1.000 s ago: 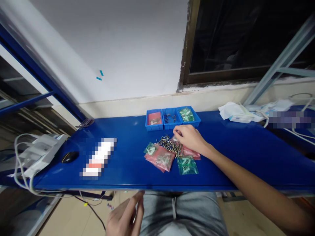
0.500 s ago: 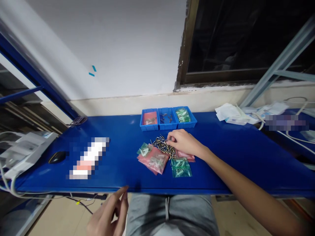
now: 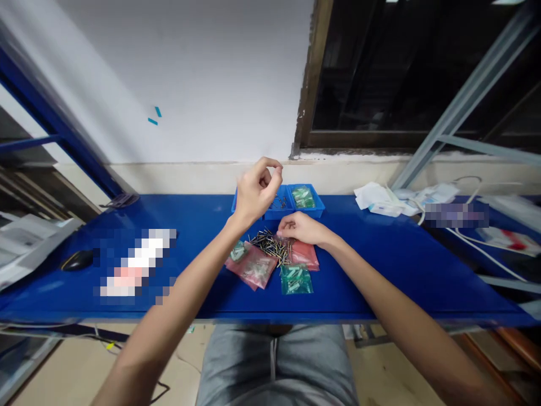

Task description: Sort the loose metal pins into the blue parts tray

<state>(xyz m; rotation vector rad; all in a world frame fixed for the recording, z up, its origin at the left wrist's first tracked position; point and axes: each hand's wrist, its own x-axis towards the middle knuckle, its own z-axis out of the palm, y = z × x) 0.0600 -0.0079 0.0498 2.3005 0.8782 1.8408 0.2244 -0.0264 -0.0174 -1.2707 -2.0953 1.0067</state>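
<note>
My left hand (image 3: 258,189) is raised over the row of small blue bins, its thumb and forefinger curled together in a pinch. I cannot make out anything between them. On the table, my right hand (image 3: 302,226) touches the right edge of a heap of thin dark and brass-coloured metal pins (image 3: 273,246), fingers pressed together; whatever they hold is hidden. Around the heap lie pink bags (image 3: 257,269) with small pale parts, another pink bag (image 3: 306,256), a green bag (image 3: 297,279) and a smaller green bag (image 3: 239,252).
The right blue bin (image 3: 314,213) holds green bags; the middle bin (image 3: 276,212) holds a few pins. My left hand partly covers the left bin. A black mouse (image 3: 78,260) lies at left, crumpled white packaging (image 3: 377,199) at right. Behind the table stands a wall (image 3: 190,84).
My left hand has risen from below the table's front edge to above the bins. The right hand stays at the pin heap. The whole view has shifted slightly.
</note>
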